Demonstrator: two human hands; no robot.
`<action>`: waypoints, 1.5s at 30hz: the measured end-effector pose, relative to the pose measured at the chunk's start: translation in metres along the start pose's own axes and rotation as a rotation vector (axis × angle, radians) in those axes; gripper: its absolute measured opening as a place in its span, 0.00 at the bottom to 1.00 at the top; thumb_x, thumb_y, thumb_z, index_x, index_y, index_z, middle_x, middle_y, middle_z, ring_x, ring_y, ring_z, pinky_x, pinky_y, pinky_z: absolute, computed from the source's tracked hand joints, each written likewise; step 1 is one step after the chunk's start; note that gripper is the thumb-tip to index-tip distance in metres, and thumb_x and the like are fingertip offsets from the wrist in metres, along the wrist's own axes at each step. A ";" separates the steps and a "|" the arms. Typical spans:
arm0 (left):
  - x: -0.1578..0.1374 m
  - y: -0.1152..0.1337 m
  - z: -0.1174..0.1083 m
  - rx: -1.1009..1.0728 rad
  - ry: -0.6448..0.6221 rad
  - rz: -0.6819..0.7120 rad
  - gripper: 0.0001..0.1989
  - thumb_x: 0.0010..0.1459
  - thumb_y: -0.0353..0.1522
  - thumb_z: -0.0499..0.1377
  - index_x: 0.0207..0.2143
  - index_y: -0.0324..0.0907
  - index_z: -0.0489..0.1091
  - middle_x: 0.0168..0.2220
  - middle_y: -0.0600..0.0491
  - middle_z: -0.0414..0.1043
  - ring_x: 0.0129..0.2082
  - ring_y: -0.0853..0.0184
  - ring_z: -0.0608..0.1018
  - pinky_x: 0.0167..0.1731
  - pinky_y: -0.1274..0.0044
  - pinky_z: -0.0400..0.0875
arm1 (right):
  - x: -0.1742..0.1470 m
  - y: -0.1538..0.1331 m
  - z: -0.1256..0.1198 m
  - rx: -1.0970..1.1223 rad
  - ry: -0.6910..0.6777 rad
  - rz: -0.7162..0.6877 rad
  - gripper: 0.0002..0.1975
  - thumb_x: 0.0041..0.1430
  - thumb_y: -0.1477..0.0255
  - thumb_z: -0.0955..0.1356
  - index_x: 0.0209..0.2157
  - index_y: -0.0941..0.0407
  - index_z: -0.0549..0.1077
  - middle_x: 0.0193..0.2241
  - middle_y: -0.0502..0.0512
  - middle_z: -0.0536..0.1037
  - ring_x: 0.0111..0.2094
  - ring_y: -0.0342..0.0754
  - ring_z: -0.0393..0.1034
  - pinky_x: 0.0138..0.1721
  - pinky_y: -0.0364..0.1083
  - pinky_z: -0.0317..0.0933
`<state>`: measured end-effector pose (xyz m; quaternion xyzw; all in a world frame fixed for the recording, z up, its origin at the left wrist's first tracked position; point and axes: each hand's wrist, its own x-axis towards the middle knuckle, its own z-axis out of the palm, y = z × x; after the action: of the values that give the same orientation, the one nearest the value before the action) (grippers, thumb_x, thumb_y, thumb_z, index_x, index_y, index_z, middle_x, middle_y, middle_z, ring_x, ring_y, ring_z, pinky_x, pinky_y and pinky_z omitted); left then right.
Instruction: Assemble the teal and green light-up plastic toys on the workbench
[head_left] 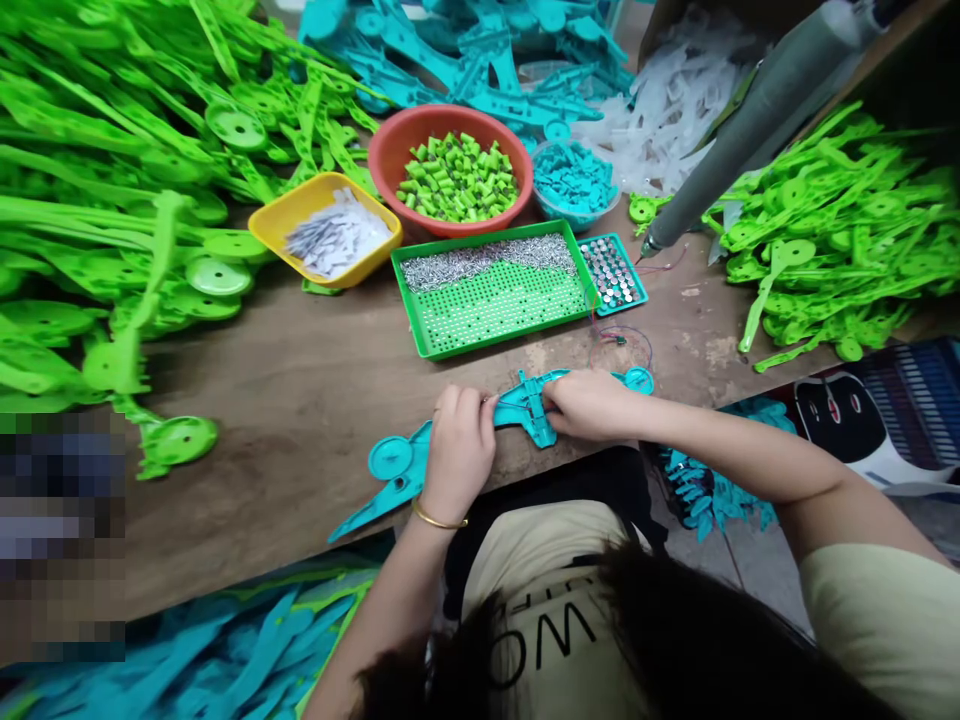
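A long turquoise plastic part (391,457), with round discs near its ends and a pointed tip, lies at the table's front edge. My left hand (459,440) is closed over its middle, thumb and fingers pinched together. What may be a thin wire runs from these fingertips along the part. Curled fingers of my right hand (594,405) press on the part beside its ribbed cross-piece (536,410); the fingertips are mostly hidden. Just beyond the right hand, thin red and blue wires with a small dark piece (619,341) lie on the wood.
Behind the part stand a green tray of screws (495,335), a small tray of round metal pieces (637,292), a yellow bowl (262,225) and a red bowl (382,160). A grey screwdriver (750,120) hangs at right. Green parts (90,250) heap up on both sides.
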<state>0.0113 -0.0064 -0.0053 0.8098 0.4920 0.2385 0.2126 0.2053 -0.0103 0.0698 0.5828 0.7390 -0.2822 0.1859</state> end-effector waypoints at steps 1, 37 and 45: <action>0.000 0.000 0.001 0.017 0.000 0.004 0.08 0.66 0.33 0.49 0.33 0.44 0.62 0.33 0.49 0.64 0.36 0.59 0.68 0.38 0.68 0.64 | 0.001 0.000 0.000 0.016 -0.012 -0.004 0.13 0.56 0.68 0.63 0.38 0.57 0.76 0.37 0.63 0.81 0.40 0.57 0.76 0.35 0.47 0.64; 0.001 -0.003 -0.004 -0.076 -0.037 -0.024 0.07 0.66 0.32 0.48 0.33 0.45 0.59 0.33 0.50 0.64 0.35 0.61 0.69 0.37 0.70 0.64 | -0.034 -0.001 0.038 -0.255 0.092 -0.204 0.21 0.67 0.78 0.55 0.59 0.66 0.62 0.45 0.66 0.76 0.43 0.53 0.75 0.35 0.48 0.68; 0.002 -0.002 -0.004 -0.086 -0.048 -0.047 0.07 0.65 0.33 0.48 0.32 0.45 0.60 0.33 0.50 0.64 0.35 0.61 0.69 0.37 0.70 0.64 | -0.027 0.000 0.020 -0.279 0.030 -0.233 0.17 0.64 0.78 0.58 0.51 0.62 0.70 0.43 0.64 0.77 0.41 0.55 0.75 0.34 0.48 0.65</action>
<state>0.0084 -0.0031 -0.0024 0.7936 0.4948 0.2352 0.2645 0.2113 -0.0436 0.0702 0.4659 0.8362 -0.1881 0.2198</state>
